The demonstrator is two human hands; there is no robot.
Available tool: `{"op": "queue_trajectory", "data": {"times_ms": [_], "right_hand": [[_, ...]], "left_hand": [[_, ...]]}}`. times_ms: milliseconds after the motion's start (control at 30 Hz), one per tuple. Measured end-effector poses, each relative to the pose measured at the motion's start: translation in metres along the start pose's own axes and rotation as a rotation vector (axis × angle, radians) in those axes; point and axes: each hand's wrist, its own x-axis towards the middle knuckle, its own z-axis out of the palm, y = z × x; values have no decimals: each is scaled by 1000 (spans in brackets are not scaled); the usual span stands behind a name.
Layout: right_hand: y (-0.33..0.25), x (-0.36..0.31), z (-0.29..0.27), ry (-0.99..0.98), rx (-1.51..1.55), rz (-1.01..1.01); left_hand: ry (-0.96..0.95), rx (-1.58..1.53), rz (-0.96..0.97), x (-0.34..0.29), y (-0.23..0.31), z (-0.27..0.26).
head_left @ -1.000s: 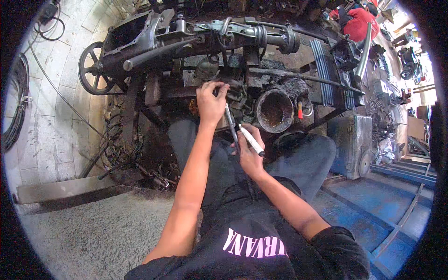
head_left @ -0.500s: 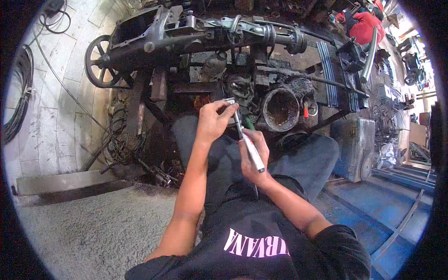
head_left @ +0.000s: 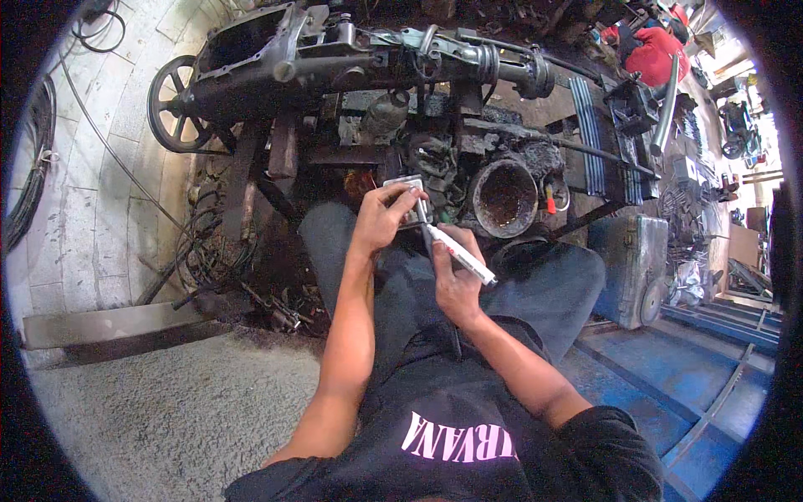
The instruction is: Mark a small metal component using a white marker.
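Near the middle of the head view, my left hand is closed, its thumb and fingers pinching a small grey metal piece. The piece has a flat upper end and a narrow part running down toward me; its exact kind is unclear. My right hand is closed around a white marker pen. The pen slants, its back end to the lower right and its front end close to the lower part of the metal piece. Whether the tip touches the metal is too small to tell. Both hands are above my lap.
A long greasy machine assembly with a spoked wheel lies across the far side. Closer in stands a round, dirty metal bowl. Cables tangle at the left, and a grey case stands right. A person in red crouches far right.
The marker has swung so that its back end points further right, and its front end sits slightly lower. The metal piece has turned, showing more of its flat end.
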Motion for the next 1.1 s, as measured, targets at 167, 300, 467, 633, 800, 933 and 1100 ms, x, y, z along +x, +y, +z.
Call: {"op": "queue_trajectory", "data": {"times_ms": [167, 300, 467, 633, 800, 933, 1100], "right_hand": [[-4, 6, 2, -15, -143, -82], [-3, 6, 1, -48, -147, -97], [1, 4, 1, -7, -93, 49], [2, 4, 1, -27, -118, -35], [9, 3, 1, -14, -132, -24], [9, 3, 3, 35, -116, -2], [11, 0, 3, -6, -47, 92]], "left_hand": [[40, -34, 74, 0, -7, 5], [123, -178, 15, -1, -6, 10], [169, -222, -29, -1, -3, 12], [175, -222, -17, -1, -9, 12], [159, -178, 18, -1, -9, 10], [153, -164, -1, -1, -7, 9], [143, -216, -20, -2, -7, 10]]}}
